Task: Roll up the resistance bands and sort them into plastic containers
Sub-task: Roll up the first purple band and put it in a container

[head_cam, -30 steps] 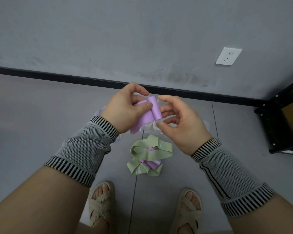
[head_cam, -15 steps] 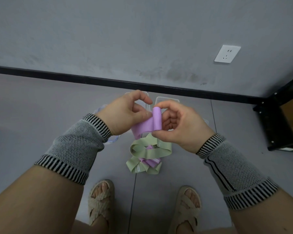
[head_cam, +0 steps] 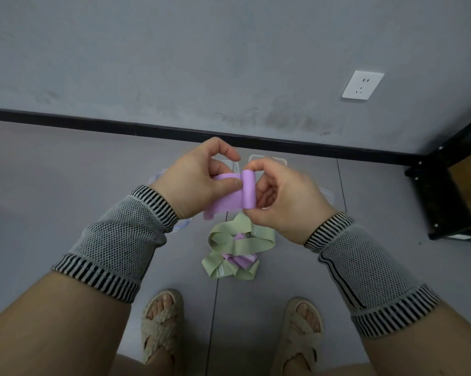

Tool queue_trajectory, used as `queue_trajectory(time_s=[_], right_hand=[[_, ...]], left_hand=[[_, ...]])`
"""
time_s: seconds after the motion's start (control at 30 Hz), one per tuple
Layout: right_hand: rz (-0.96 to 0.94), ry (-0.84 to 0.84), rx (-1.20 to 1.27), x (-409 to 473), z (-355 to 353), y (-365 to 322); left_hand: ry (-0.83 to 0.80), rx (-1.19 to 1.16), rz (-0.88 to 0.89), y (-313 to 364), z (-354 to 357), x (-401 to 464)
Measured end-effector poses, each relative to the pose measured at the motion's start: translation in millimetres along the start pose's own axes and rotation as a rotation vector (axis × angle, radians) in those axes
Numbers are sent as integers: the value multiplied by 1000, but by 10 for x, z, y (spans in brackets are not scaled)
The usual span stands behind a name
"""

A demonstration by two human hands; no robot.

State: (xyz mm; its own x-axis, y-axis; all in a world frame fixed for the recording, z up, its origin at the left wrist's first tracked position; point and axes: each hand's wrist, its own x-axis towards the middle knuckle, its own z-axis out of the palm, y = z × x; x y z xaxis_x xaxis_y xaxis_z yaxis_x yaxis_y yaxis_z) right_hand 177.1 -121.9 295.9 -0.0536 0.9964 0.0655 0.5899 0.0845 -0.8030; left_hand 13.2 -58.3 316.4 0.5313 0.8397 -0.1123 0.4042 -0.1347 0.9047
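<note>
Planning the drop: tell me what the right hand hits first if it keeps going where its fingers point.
The right hand points left, so it would likely meet the left hand first; both hold the purple band.

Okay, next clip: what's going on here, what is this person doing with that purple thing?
A person is rolling up a purple band with both hands. The right hand pinches the rolled end, and the left hand holds the flat, unrolled part, so the roll is only partly done. On the floor below lies a loose pile of green bands and purple ones, not yet rolled. Clear plastic containers sit on the floor behind the hands, mostly hidden; what they hold cannot be seen.
</note>
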Motion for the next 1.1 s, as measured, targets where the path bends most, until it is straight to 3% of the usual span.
queue_trajectory(time_s=[0.2, 0.33, 0.47, 0.6, 0.9, 1.1], right_hand=[[-41, 88, -99, -5, 23, -2], [-84, 36, -117, 8, 24, 11], [-11, -68, 89, -9, 3, 56], [38, -62, 340, -16, 14, 22], [51, -52, 431, -20, 1, 47], [69, -3, 484, 4, -69, 79]], left_hand=[[60, 44, 1, 27, 56, 26], [105, 64, 6, 12, 61, 30], [72, 75, -9, -7, 19, 34], [38, 36, 1, 0, 30, 41], [-46, 147, -36, -89, -43, 59], [30, 120, -16, -74, -86, 40]])
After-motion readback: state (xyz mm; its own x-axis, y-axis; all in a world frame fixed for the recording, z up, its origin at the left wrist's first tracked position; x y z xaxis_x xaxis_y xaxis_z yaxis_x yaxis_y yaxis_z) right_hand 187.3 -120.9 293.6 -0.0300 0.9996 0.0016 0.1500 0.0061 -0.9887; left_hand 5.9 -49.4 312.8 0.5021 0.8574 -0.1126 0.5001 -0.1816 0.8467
